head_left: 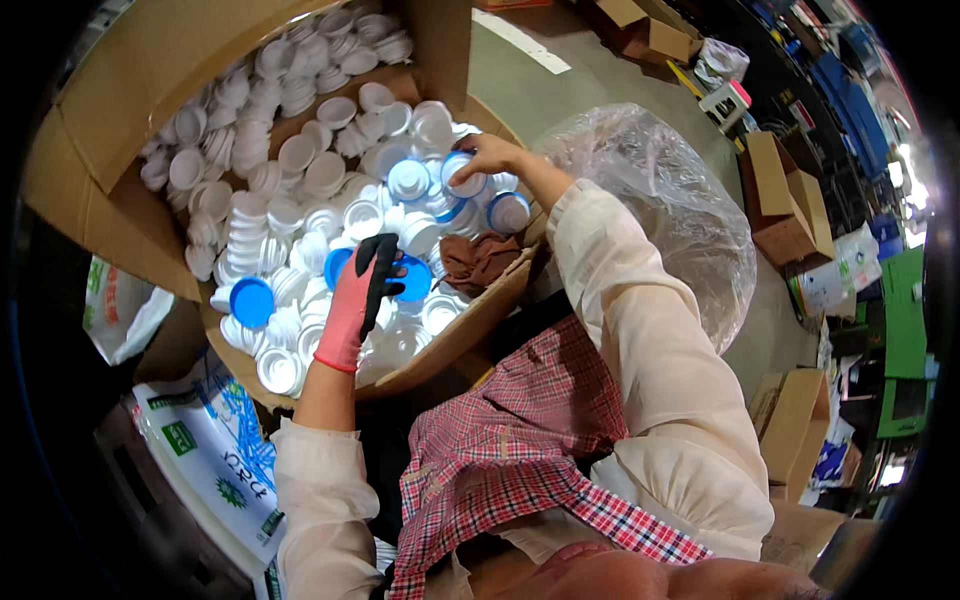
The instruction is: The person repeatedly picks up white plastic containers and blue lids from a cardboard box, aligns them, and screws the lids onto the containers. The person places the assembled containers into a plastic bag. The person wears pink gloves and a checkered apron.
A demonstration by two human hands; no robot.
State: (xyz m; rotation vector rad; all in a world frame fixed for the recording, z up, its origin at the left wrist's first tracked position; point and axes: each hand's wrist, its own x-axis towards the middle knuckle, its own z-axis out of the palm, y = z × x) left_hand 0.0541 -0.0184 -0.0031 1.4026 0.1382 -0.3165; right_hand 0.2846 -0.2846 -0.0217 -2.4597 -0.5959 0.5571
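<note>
A large cardboard box (415,372) in front of me holds a heap of white plastic lids (325,172), some of them nested in stacks. My left hand (362,295), in a pink glove with black fingers, is down in the heap, its fingers bent over a blue lid (412,280). Another blue lid (251,302) lies farther left. Bare, my right hand (484,158) grips a blue-rimmed lid (464,184) by the box's right side. Beside it sits a similar blue-rimmed lid (408,180). A crumpled brown cloth (480,262) lies inside the near right edge.
A big clear plastic bag (665,215) stands right of the box, beyond my right arm. White printed sacks (205,455) lie at the lower left. Along the right are open cardboard boxes (785,200), a white jug with a pink cap (726,104) and a green panel (903,330).
</note>
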